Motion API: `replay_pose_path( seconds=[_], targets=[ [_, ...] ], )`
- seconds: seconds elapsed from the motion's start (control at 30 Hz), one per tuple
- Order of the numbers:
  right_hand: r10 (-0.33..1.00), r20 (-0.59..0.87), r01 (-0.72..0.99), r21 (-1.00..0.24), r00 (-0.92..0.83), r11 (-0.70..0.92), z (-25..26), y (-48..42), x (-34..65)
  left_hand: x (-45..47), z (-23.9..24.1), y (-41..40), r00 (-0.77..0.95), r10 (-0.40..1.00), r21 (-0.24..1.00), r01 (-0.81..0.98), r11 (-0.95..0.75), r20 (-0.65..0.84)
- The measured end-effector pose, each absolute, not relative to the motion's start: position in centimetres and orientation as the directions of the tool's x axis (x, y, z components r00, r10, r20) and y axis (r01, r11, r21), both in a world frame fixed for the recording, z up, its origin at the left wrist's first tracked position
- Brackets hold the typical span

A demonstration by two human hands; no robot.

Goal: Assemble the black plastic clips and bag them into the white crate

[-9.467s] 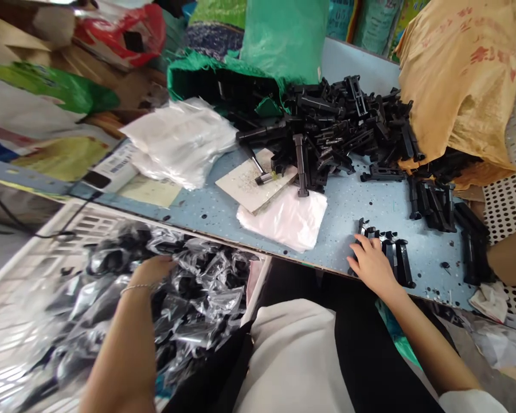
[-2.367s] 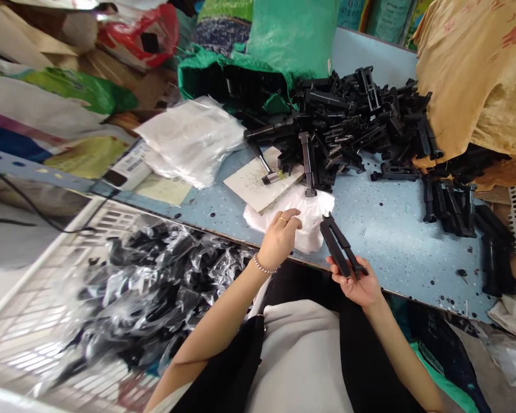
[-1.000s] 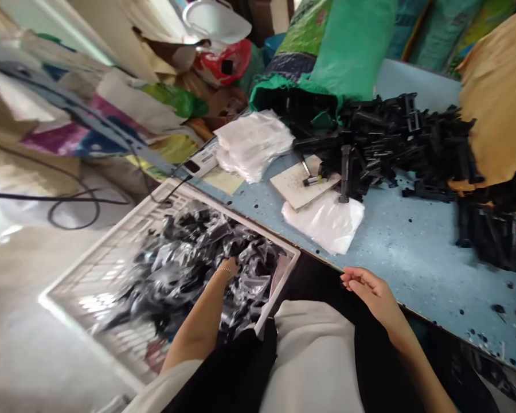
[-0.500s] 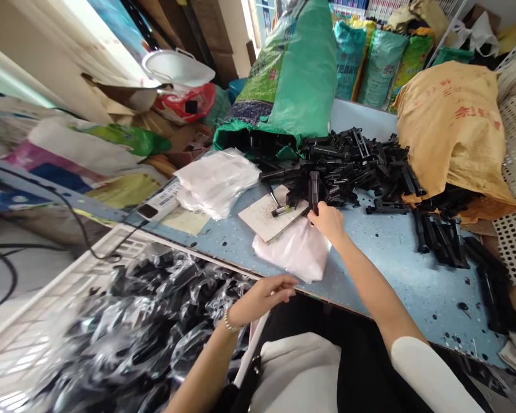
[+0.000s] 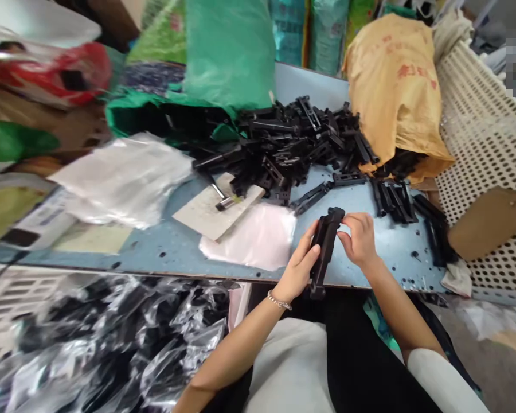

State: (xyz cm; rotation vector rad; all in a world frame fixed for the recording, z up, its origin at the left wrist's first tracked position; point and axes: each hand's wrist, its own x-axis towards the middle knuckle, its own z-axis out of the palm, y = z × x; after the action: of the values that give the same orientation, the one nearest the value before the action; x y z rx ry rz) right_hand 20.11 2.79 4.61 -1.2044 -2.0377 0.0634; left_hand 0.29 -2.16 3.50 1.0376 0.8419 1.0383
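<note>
A long black plastic part [image 5: 324, 249], with a bar-like body and a knobbed end, is held tilted above the table's front edge. My left hand [image 5: 300, 265] is wrapped round its middle, thumb on the near face. At the upper end, my right hand [image 5: 358, 238] has its fingers closed on the part's tip. Behind the hands lies a heap of similar black plastic parts [image 5: 296, 143]. A small hammer [image 5: 222, 199] rests on a pale board [image 5: 193, 215], which overlaps a stack of pinkish plastic bags [image 5: 258, 238] left of my hands.
A green sack [image 5: 232, 57] and an orange sack [image 5: 391, 86] spill black parts onto the blue table [image 5: 150, 255]. White plastic bags [image 5: 129, 178] lie at left. Below stands a crate of bagged black parts [image 5: 112, 344]. A perforated white crate [image 5: 477, 115] borders the right.
My right hand has brought a black plastic part from the heap toward my body. My left hand, empty before, now grips it too. The view has turned right.
</note>
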Motion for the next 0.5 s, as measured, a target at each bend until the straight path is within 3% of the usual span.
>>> replay_pose_path(
  seconds=[0.13,0.27,0.37,0.5],
  targets=[
    [0.785,0.527,0.763,-0.344,-0.326,0.548,2.1,2.2,22.7,2.6,4.2,-3.3,0.501,0.831,0.721,-0.48,0.5,-0.242],
    [0.799,0.54,0.756,-0.399,-0.265,0.52,0.1,1.9,23.5,4.6,5.3,-3.5,0.55,0.791,0.699,-0.454,0.553,-0.268],
    [0.822,0.557,0.821,-0.41,-0.119,0.397,0.0,2.0,23.5,6.0,5.5,-3.4,0.541,0.789,0.684,-0.459,0.566,-0.291],
    [0.926,0.378,0.803,-0.553,0.004,0.223,1.8,0.2,23.1,6.9,4.4,-2.4,0.433,0.823,0.648,-0.516,0.56,-0.366]
  ],
)
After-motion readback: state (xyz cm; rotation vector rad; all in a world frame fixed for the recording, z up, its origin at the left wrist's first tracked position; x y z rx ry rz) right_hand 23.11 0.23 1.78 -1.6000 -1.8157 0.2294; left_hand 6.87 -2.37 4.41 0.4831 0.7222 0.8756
